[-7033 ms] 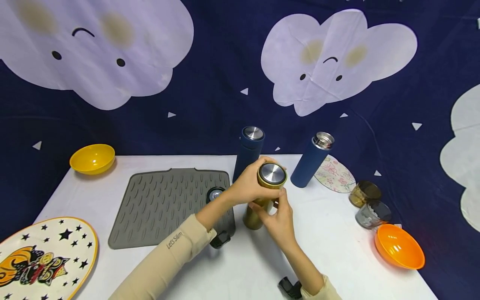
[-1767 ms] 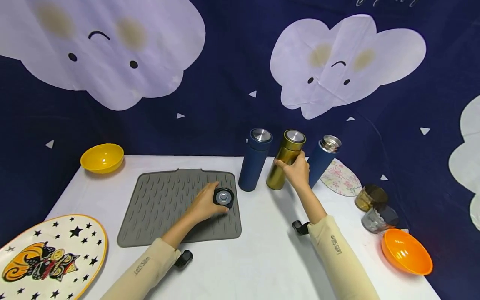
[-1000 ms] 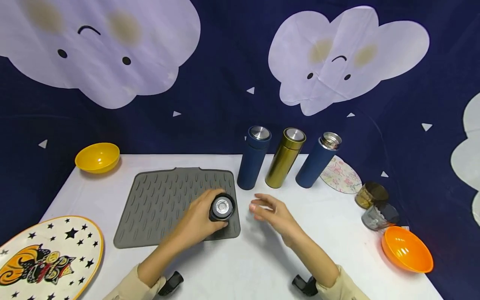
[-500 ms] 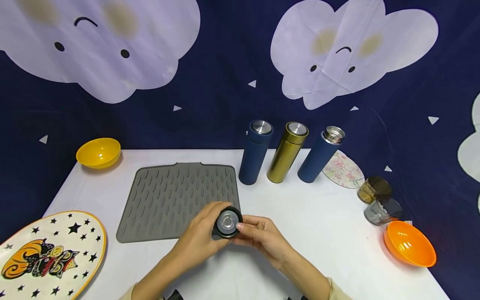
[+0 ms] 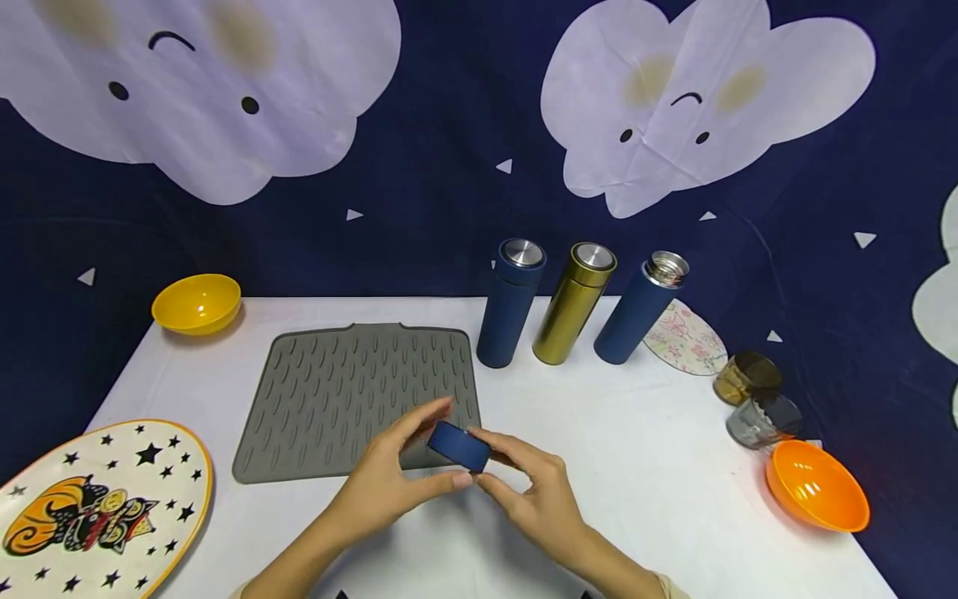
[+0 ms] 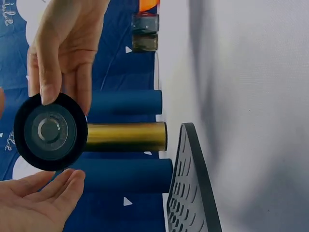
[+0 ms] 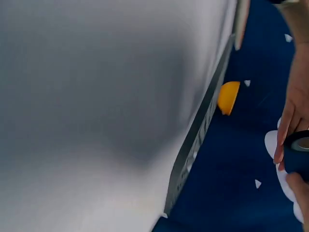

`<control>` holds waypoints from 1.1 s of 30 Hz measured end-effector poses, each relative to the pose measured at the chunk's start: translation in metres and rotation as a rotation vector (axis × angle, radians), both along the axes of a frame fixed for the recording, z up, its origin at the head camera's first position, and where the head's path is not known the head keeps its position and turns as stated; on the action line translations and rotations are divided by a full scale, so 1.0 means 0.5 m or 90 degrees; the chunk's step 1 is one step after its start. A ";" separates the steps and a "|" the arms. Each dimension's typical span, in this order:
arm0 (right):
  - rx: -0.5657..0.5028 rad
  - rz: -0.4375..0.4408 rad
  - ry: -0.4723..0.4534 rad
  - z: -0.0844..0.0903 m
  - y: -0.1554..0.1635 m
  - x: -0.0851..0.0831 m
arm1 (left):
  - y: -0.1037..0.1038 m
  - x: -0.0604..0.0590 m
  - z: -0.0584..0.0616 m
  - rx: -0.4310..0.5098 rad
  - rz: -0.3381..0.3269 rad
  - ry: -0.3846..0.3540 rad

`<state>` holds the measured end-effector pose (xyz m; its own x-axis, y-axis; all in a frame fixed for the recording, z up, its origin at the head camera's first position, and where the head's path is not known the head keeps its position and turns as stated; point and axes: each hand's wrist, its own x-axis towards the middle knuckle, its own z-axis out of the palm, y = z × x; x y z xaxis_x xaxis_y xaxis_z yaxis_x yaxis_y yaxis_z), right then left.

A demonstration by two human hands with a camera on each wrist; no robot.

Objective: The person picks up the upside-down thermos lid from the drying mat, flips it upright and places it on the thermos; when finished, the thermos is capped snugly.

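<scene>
While right hand point(image 5: 535, 492) pinches blue lid point(image 5: 460, 447), plate point(image 5: 105, 499) cut off, sleeves point(image 5: 669, 587) cropped

No full word was legible. White script point(image 6: 7, 13) on the dark blue backdrop point(image 6: 108, 210), upper left of left wrist view, ran sideways and seemed to end in "ile"; a second scrap point(image 6: 9, 140) at the left edge and faint marks on the lid's underside point(image 6: 49, 129), left side, stayed unreadable.

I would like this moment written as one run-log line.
right hand: pinches blue flask lid; left hand: beside lid, contact unclear; rightmost blue flask: upright, uncapped; gold flask: upright, capped; leftmost blue flask: upright, capped
</scene>
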<state>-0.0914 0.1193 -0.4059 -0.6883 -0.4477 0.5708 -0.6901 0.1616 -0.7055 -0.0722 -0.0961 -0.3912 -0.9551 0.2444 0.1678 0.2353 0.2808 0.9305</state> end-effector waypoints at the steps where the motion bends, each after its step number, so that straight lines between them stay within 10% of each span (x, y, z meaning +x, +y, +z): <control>1: 0.020 -0.015 0.099 0.001 -0.001 0.000 | -0.003 0.000 0.000 0.015 -0.011 -0.010; 7: 0.107 -0.056 0.511 0.020 -0.009 -0.005 | -0.013 0.002 -0.005 0.048 -0.071 0.009; 18: 0.155 -0.071 0.838 0.060 -0.018 -0.008 | -0.008 0.015 -0.009 0.036 -0.124 0.045; 27: 0.162 -0.115 0.890 0.056 -0.020 -0.005 | 0.011 0.017 -0.021 -0.032 -0.063 0.193; 33: 0.195 -0.168 0.736 0.034 0.000 -0.022 | 0.012 0.010 -0.024 -0.025 -0.022 0.231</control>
